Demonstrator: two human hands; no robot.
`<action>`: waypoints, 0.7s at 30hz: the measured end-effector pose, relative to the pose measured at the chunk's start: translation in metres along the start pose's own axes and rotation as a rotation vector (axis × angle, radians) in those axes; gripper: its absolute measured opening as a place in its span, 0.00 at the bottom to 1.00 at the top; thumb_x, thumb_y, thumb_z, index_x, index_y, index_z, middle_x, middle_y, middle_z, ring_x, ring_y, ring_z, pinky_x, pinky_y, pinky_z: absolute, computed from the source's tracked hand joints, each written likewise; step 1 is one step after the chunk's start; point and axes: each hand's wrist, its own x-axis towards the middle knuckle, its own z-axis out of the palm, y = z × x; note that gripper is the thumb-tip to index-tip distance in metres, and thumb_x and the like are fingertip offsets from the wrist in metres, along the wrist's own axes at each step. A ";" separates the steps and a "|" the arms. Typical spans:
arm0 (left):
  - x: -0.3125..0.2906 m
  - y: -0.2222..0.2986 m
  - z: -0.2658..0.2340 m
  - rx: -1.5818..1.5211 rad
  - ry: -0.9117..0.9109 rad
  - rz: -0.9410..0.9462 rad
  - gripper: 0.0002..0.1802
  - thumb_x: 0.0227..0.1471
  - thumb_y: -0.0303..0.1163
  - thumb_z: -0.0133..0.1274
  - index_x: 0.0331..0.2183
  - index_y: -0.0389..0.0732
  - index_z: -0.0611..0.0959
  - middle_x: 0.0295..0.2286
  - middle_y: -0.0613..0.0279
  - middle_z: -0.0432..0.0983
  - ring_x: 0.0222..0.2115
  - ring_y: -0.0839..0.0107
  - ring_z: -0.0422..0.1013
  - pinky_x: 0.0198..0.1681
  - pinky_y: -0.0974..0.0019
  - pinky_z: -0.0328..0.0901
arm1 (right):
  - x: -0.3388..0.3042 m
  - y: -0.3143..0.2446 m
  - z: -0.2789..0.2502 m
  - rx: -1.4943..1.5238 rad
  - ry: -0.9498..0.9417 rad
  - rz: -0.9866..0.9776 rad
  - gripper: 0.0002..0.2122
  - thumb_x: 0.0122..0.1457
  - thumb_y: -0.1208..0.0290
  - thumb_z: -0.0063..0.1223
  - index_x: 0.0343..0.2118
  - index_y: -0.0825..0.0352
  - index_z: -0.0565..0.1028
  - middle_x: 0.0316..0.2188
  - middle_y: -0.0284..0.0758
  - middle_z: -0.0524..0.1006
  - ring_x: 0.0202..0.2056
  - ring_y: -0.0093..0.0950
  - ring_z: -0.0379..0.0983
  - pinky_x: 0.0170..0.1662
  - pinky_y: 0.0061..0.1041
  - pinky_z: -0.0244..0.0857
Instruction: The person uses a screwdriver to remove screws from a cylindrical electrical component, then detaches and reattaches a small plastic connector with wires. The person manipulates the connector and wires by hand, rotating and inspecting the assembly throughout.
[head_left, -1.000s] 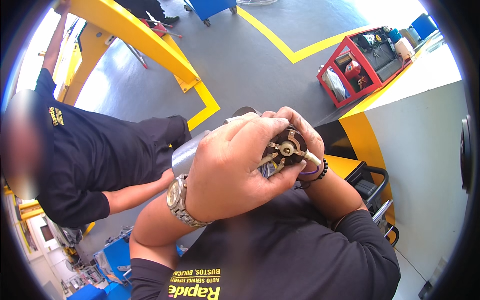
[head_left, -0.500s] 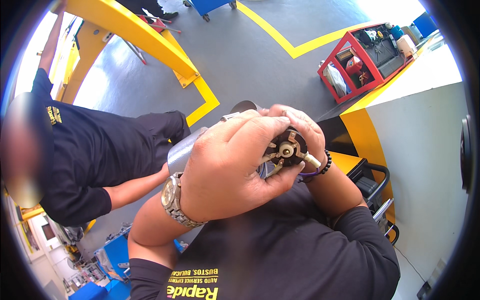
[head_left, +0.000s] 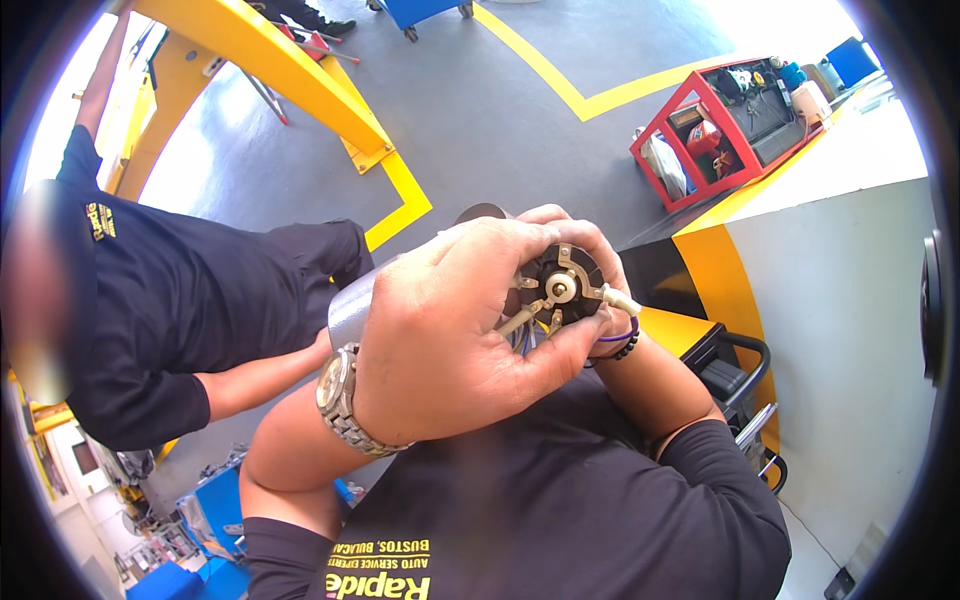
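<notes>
My left hand (head_left: pixel 455 310), with a metal watch (head_left: pixel 340 395) on its wrist, curls round a round black electrical part (head_left: pixel 585 275). The part's face shows bent metal terminals, a pale central hub, and a white sleeved connector (head_left: pixel 621 301) at its right edge. My right hand (head_left: pixel 597 245) wraps the far and right side of the same part, and most of its fingers are hidden. A black beaded bracelet (head_left: pixel 628 347) and a purple wire show near the right wrist. A silver-grey curved metal piece (head_left: pixel 350 308) sticks out behind my left hand; whether it joins the part is hidden.
At left stands another person in a dark shirt (head_left: pixel 200 300), one arm reaching behind my left hand. Beyond are a yellow lift post (head_left: pixel 290 70) and a red tool cart (head_left: pixel 700 140). A white wall (head_left: pixel 840 350) and a black-handled yellow cart (head_left: pixel 690 330) are at right.
Both hands have shifted slightly left with the part, whose terminal face shows more fully. My right fingers have moved back from over the part's top edge.
</notes>
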 end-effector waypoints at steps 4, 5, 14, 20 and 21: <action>0.000 0.001 0.001 0.024 0.000 0.003 0.26 0.38 0.32 0.74 0.39 0.32 0.80 0.29 0.57 0.81 0.29 0.77 0.78 0.33 0.72 0.73 | -0.003 -0.001 -0.004 -0.099 0.044 0.045 0.27 0.64 0.47 0.53 0.52 0.70 0.74 0.51 0.41 0.71 0.51 0.31 0.70 0.55 0.32 0.65; 0.000 0.000 0.002 0.011 -0.002 -0.007 0.26 0.38 0.31 0.74 0.39 0.32 0.80 0.29 0.57 0.81 0.29 0.76 0.78 0.33 0.72 0.73 | -0.003 -0.002 -0.005 -0.119 0.053 0.070 0.27 0.65 0.46 0.51 0.51 0.70 0.75 0.50 0.41 0.71 0.50 0.30 0.71 0.54 0.31 0.66; 0.003 -0.001 0.003 -0.013 -0.006 0.099 0.28 0.36 0.29 0.74 0.40 0.34 0.80 0.30 0.57 0.81 0.29 0.76 0.79 0.33 0.72 0.74 | 0.000 -0.010 -0.009 -0.052 -0.005 0.147 0.31 0.66 0.42 0.45 0.51 0.73 0.74 0.49 0.42 0.71 0.51 0.32 0.69 0.57 0.32 0.62; 0.001 -0.001 0.003 -0.003 0.026 0.144 0.28 0.35 0.28 0.74 0.41 0.35 0.80 0.30 0.56 0.82 0.29 0.75 0.80 0.33 0.73 0.74 | 0.001 -0.024 -0.001 0.208 -0.006 0.249 0.26 0.64 0.49 0.54 0.49 0.72 0.71 0.49 0.40 0.69 0.53 0.30 0.65 0.57 0.31 0.60; 0.000 0.000 0.002 0.013 0.013 0.129 0.29 0.35 0.28 0.74 0.42 0.35 0.80 0.30 0.56 0.82 0.29 0.75 0.80 0.33 0.73 0.74 | 0.003 -0.022 -0.002 0.258 -0.038 0.232 0.25 0.63 0.50 0.55 0.49 0.71 0.70 0.49 0.40 0.69 0.53 0.30 0.65 0.57 0.31 0.59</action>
